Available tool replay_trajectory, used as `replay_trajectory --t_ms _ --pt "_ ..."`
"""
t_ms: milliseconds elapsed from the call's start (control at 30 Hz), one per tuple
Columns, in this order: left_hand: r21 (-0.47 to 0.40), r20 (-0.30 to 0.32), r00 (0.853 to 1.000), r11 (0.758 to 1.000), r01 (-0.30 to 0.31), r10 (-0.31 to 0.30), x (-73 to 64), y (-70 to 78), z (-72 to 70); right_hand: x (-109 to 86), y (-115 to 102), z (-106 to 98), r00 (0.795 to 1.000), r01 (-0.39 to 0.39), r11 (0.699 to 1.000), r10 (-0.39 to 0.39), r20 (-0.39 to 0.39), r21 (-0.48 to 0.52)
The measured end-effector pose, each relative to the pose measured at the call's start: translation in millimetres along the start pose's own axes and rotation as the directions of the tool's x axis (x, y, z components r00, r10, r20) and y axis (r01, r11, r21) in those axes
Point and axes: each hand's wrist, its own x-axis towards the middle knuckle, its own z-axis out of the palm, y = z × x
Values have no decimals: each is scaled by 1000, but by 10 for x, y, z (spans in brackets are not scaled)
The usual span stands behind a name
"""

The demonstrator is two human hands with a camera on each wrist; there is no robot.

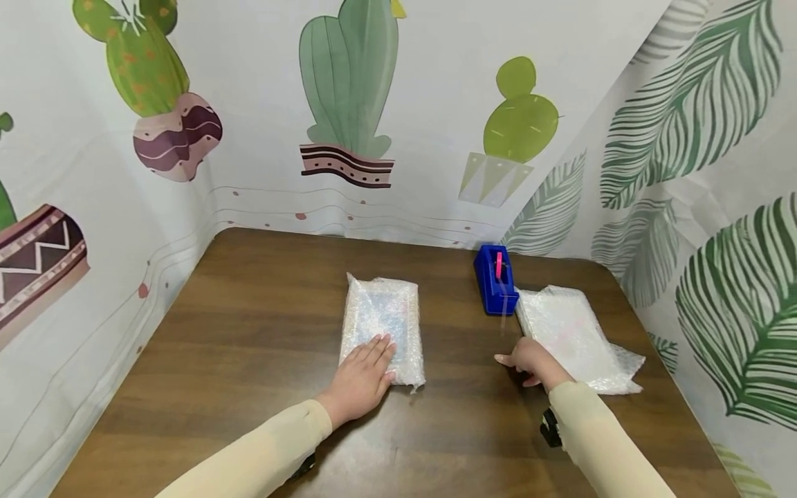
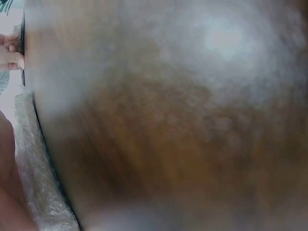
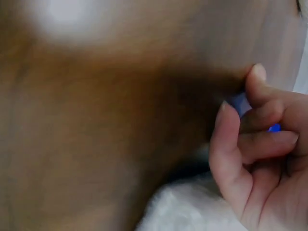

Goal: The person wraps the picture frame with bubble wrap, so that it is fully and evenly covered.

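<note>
My left hand [image 1: 364, 377] rests with straight fingers on a flat bubble-wrapped package [image 1: 376, 304], covering its lower part. Blue print shows through the wrap. To the right, a blue tape dispenser [image 1: 496, 297] with a pink tape core stands on the table. A faint strip of clear tape [image 1: 504, 324] runs from its front edge toward my right hand [image 1: 535, 361], which pinches the strip's end. The right wrist view shows that hand's index finger and thumb near each other, the other fingers curled; the tape end itself is hardly visible there.
A second bubble-wrapped package [image 1: 566, 332] lies just right of the dispenser, its loose wrap sticking out toward the right edge of the brown wooden table [image 1: 261, 332]. Behind the table hangs a white cloth [image 1: 249, 111] printed with cacti and leaves.
</note>
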Motion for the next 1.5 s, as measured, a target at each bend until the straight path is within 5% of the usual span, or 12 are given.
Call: replay_trajectory --t_ms 367,500,600,700,1000,1267,1500 --pt "-5 -13 1000 1000 5 -5 -25 -1 -15 -117 58 72 990 98 982 -113 -86 -165" --pt "-6 7 1000 1000 7 -7 -22 16 -14 -121 132 37 981 179 975 -166 -103 132" --pt "2 15 1000 1000 5 -5 -20 9 -17 -60 99 -51 968 239 878 -180 -178 415" --pt "16 8 1000 1000 6 -6 -25 1 -10 35 15 -163 961 267 793 -181 -207 548" --pt "30 -10 1000 1000 3 -2 -39 34 -14 274 -203 -383 988 47 645 -145 61 763" --pt "46 -19 1000 999 3 -2 -34 45 -7 325 -207 -426 982 -25 630 -130 136 776" --pt "41 -18 1000 999 -3 3 -21 40 6 298 -145 -287 994 71 617 -111 -3 784"
